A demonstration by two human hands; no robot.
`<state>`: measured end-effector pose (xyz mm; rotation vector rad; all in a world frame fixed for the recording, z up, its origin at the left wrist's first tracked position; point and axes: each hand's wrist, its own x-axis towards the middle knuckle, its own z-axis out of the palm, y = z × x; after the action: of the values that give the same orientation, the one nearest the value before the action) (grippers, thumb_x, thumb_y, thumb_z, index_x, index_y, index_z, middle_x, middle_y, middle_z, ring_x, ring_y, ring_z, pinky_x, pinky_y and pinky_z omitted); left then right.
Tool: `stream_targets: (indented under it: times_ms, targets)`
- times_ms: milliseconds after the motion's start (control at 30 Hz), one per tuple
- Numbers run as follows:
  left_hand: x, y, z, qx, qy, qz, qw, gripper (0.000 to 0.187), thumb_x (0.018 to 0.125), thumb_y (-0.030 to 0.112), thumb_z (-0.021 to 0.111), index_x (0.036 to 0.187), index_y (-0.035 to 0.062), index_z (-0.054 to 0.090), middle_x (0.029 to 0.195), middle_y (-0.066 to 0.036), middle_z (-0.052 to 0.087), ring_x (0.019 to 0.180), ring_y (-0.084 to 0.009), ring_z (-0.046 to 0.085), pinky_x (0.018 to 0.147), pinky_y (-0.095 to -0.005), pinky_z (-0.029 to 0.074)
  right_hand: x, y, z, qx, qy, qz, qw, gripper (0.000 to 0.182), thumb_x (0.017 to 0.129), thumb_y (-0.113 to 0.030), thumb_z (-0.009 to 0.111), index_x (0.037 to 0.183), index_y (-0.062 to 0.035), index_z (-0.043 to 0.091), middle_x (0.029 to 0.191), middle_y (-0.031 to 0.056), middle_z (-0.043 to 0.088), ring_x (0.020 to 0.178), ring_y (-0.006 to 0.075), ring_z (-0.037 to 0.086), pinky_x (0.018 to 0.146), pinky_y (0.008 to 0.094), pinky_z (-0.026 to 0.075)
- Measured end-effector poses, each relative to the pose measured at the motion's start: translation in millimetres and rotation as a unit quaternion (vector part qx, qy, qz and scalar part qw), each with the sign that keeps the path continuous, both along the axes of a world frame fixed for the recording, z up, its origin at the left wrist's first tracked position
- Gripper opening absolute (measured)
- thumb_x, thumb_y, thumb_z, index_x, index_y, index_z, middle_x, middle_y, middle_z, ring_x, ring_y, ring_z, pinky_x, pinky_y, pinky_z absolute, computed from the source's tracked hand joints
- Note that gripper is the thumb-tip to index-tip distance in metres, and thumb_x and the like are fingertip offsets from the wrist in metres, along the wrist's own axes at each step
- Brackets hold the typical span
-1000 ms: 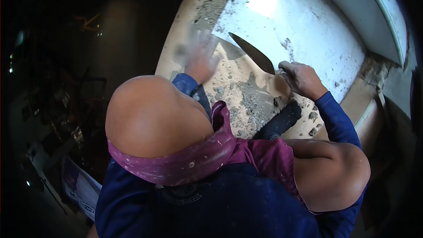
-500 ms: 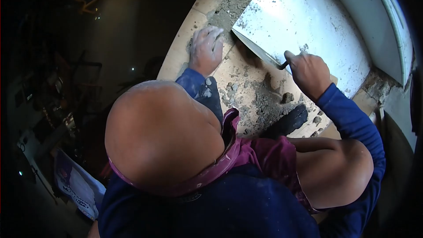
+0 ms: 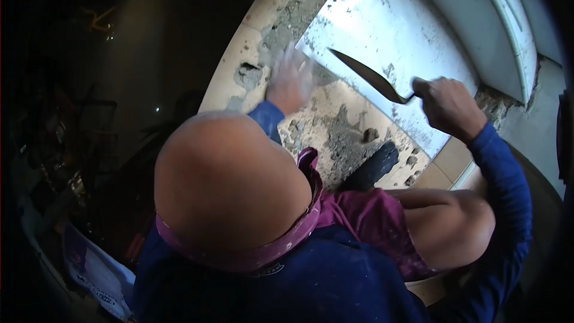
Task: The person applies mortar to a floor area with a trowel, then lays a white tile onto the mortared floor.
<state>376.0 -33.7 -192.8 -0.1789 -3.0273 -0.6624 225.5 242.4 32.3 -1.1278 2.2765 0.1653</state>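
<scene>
My right hand [image 3: 451, 107] is closed around the handle of a trowel [image 3: 372, 76]. Its long dark blade points left, over the near edge of a large white tile [image 3: 412, 36] spotted with grit. My left hand [image 3: 291, 82], dusty and smeared by motion, is close to the tile's left corner, above the beige floor. Grey mortar [image 3: 278, 39] lies along the tile's left side. Loose mortar crumbs [image 3: 347, 140] are scattered between the tile and my dark shoe [image 3: 373, 164].
A raised white panel [image 3: 472, 24] borders the tile on the right, with broken masonry [image 3: 493, 107] at its foot. A small hole [image 3: 248, 76] shows in the floor strip at left. A printed white and purple bag [image 3: 98, 272] lies at lower left.
The trowel has come away from the tile's near edge, its blade now showing above the tile. That edge, earlier raised over a shadow, looks lower. My left hand has shifted right towards the corner.
</scene>
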Motion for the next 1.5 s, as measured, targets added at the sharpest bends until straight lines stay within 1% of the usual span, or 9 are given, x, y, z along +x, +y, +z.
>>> stream_targets:
  times_ms: [100, 167, 267, 367, 767, 933, 1100, 1267, 1500]
  targets:
    - [26.9, 22.1, 6.9, 0.163, -0.007, -0.095, 0.982, 0.046, 0.093, 0.03, 0.063, 0.131, 0.004, 0.061, 0.138, -0.022, 0.056, 0.134, -0.0383, 0.049, 0.117, -0.0555, 0.032, -21.1, -20.7, -20.2, -0.096, -0.045, -0.077, 0.991, 0.014, 0.084, 0.0, 0.056, 0.097, -0.0017, 0.06, 0.074, 0.0264, 0.063, 0.065, 0.0432, 0.064, 0.056, 0.049, 0.052]
    - [23.6, 19.1, 13.9, 0.2, 0.015, -0.13, 0.971, 0.044, 0.093, 0.027, 0.063, 0.13, 0.0029, 0.062, 0.136, -0.022, 0.058, 0.129, -0.037, 0.053, 0.115, -0.0541, 0.035, -36.8, -16.9, -33.5, -0.155, -0.146, -0.185, 0.959, 0.024, 0.093, -0.009, 0.059, 0.115, 0.0004, 0.059, 0.073, 0.0181, 0.062, 0.057, 0.0299, 0.063, 0.051, 0.0405, 0.052]
    - [-56.7, -7.7, 23.0, 0.085, 0.093, -0.003, 0.992, 0.041, 0.096, 0.021, 0.06, 0.131, 0.0009, 0.061, 0.137, -0.019, 0.057, 0.126, -0.0341, 0.051, 0.111, -0.0511, 0.038, -45.4, -32.8, -21.5, -0.117, -0.265, -0.401, 0.869, 0.041, 0.101, -0.02, 0.06, 0.134, 0.0013, 0.051, 0.074, 0.002, 0.052, 0.057, 0.0113, 0.057, 0.047, 0.0302, 0.051]
    - [-124.4, -17.6, 6.9, 0.156, 0.079, 0.024, 0.984, 0.044, 0.095, 0.018, 0.061, 0.135, 0.0015, 0.059, 0.138, -0.02, 0.056, 0.133, -0.0369, 0.047, 0.114, -0.0493, 0.036, -68.3, -55.0, -25.1, -0.122, -0.269, -0.457, 0.839, 0.038, 0.102, -0.021, 0.058, 0.133, 0.0003, 0.052, 0.076, 0.0015, 0.051, 0.057, 0.0129, 0.058, 0.047, 0.0311, 0.053]
    - [-101.7, -1.8, -9.4, 0.146, -0.018, 0.111, 0.983, 0.036, 0.094, 0.017, 0.059, 0.126, 0.0003, 0.063, 0.116, -0.018, 0.064, 0.112, -0.037, 0.057, 0.098, -0.0451, 0.049, -58.9, -107.8, -30.3, -0.135, -0.397, -0.438, 0.795, 0.038, 0.108, -0.028, 0.048, 0.133, 0.0006, 0.048, 0.083, 0.0081, 0.057, 0.056, 0.0197, 0.063, 0.05, 0.0344, 0.059]
    - [-93.8, -43.2, 35.7, 0.287, -0.197, 0.112, 0.931, 0.022, 0.09, 0.008, 0.053, 0.101, -0.0021, 0.07, 0.102, -0.025, 0.068, 0.1, -0.0406, 0.066, 0.091, -0.0494, 0.052, -31.7, -129.4, 27.8, 0.053, -0.446, -0.455, 0.769, 0.036, 0.108, -0.027, 0.05, 0.133, 0.0, 0.052, 0.072, 0.0052, 0.058, 0.052, 0.015, 0.061, 0.048, 0.0306, 0.053]
    - [-183.0, -22.1, 2.9, 0.365, 0.058, 0.063, 0.927, 0.03, 0.087, 0.001, 0.05, 0.113, -0.0069, 0.064, 0.108, -0.025, 0.067, 0.109, -0.0394, 0.064, 0.101, -0.0472, 0.048, -27.0, -88.7, 50.5, 0.027, -0.35, -0.504, 0.789, 0.037, 0.107, -0.023, 0.051, 0.135, 0.0011, 0.05, 0.07, 0.0041, 0.056, 0.047, 0.0136, 0.057, 0.043, 0.0288, 0.048]
    - [-237.2, 23.9, -16.3, 0.282, -0.025, 0.068, 0.957, 0.044, 0.085, -0.002, 0.052, 0.128, -0.0065, 0.056, 0.123, -0.022, 0.061, 0.123, -0.0418, 0.053, 0.103, -0.0487, 0.047, -24.5, -68.2, 51.5, -0.002, -0.262, -0.547, 0.795, 0.045, 0.104, -0.022, 0.059, 0.141, 0.0019, 0.048, 0.071, 0.0055, 0.056, 0.047, 0.0135, 0.056, 0.042, 0.0291, 0.047]
    - [-225.2, 16.7, -15.7, 0.166, -0.038, 0.074, 0.983, 0.032, 0.086, 0.003, 0.059, 0.118, -0.0024, 0.062, 0.12, -0.019, 0.063, 0.117, -0.0372, 0.056, 0.101, -0.047, 0.048, -45.2, -66.9, 45.1, -0.064, -0.232, -0.521, 0.819, 0.044, 0.099, -0.018, 0.06, 0.139, 0.0014, 0.051, 0.072, 0.0047, 0.057, 0.05, 0.0129, 0.056, 0.046, 0.0293, 0.046]
